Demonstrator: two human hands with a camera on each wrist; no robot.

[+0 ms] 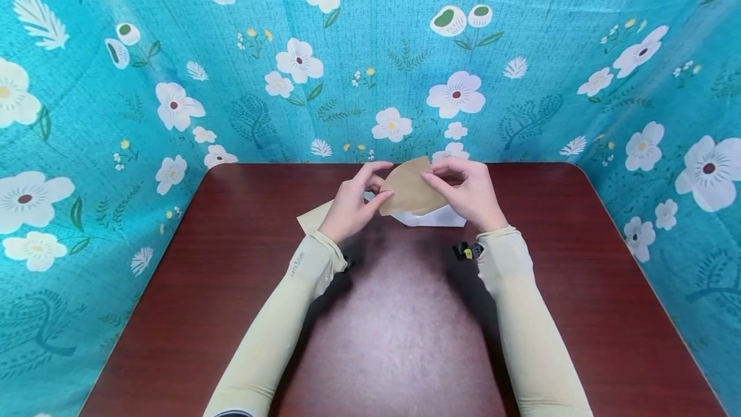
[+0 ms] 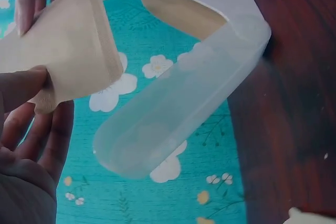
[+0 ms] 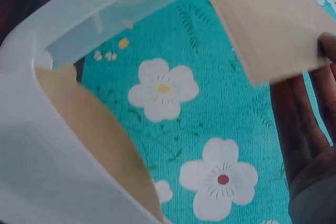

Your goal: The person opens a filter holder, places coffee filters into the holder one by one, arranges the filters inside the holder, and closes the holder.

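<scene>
A brown paper coffee filter [image 1: 412, 188] is held up between both hands above the far part of the table. My left hand [image 1: 354, 204] pinches its left corner between thumb and fingers. The right hand [image 1: 471, 192] pinches its upper right edge, and in the right wrist view those fingers [image 3: 294, 114] lie behind the paper. Just behind the filter is a white holder [image 1: 437, 216], partly hidden in the head view. More brown filters [image 2: 181, 14] sit inside it in the left wrist view. Its translucent flap [image 2: 173, 108] stands out to one side.
A flat tan piece [image 1: 315, 217] lies on the table left of the left hand, partly covered by it. The dark red table [image 1: 382, 314] ends at a blue flowered cloth [image 1: 359, 82] behind and at both sides. Each wrist carries a small black camera [image 1: 466, 251].
</scene>
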